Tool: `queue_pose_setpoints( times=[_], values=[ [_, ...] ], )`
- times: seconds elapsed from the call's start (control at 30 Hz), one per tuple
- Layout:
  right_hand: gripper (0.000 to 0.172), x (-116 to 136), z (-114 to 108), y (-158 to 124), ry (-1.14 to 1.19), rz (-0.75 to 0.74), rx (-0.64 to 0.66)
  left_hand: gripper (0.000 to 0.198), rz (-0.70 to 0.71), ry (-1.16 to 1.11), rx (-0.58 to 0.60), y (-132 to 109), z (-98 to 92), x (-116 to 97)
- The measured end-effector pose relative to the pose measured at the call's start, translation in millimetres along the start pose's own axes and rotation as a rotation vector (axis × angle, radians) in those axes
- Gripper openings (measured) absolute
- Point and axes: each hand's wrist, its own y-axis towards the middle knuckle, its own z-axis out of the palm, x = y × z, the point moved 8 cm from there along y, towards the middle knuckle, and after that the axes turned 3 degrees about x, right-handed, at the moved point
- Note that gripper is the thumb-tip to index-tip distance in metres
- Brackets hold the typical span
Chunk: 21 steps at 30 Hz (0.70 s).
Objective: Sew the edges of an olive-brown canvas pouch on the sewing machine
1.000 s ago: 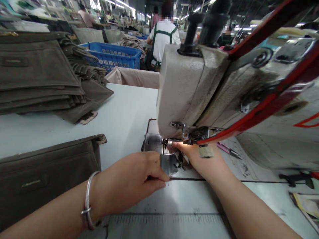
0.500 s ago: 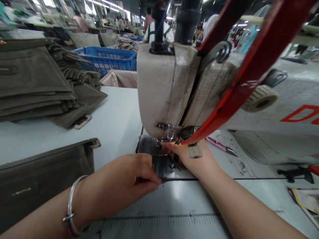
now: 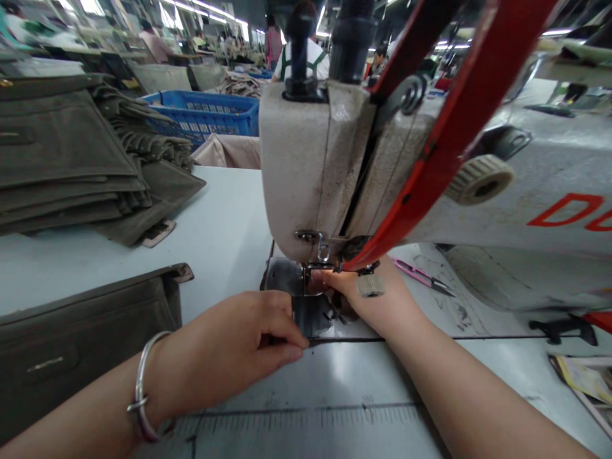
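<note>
My left hand [image 3: 243, 344] is closed in a pinch at the front edge of the needle plate [image 3: 312, 317]; what its fingertips hold, if anything, is too small to name. My right hand [image 3: 373, 299] reaches under the head of the sewing machine [image 3: 306, 172]. Its fingers come together in the light beside the needle area, partly hidden by the red lever [image 3: 411, 197] and the machine's small parts. Whatever they grip there cannot be made out. Pink thread snips [image 3: 421, 275] lie on the machine bed just right of my right hand.
A dark grey fabric piece [image 3: 95, 344] lies left of my left arm. Behind it rises a stack of similar pieces [image 3: 62, 146]. A blue plastic crate [image 3: 210, 111] stands beyond the table [image 3: 229, 210]. A ruler scale [image 3: 306, 417] runs along the front. People work in the background.
The camera view has shifted slightly, so the machine sits a little further left. Both hands stay in nearly the same places with fingers still closed.
</note>
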Motion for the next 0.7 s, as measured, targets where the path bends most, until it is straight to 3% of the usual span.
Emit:
queue_pose_setpoints(
  times=[0.33, 0.43, 0.6, 0.7],
  values=[
    [0.016, -7, -7, -5, 0.085, 0.263, 0.117, 0.017, -0.006, 0.031, 0.024, -3, 1.5, 1],
    [0.016, -4, -4, -3, 0.069, 0.22, 0.119, 0.017, -0.007, 0.033, 0.021, -2, 1.6, 0],
    [0.033, -3, -2, 0, -0.001, 0.152, 0.08, 0.016, -0.031, 0.029, 0.009, 0, 1.2, 2],
    [0.029, 2, 0, 3, 0.062, 0.057, 0.05, 0.016, -0.027, 0.023, 0.011, 0, 1.8, 2]
  ],
)
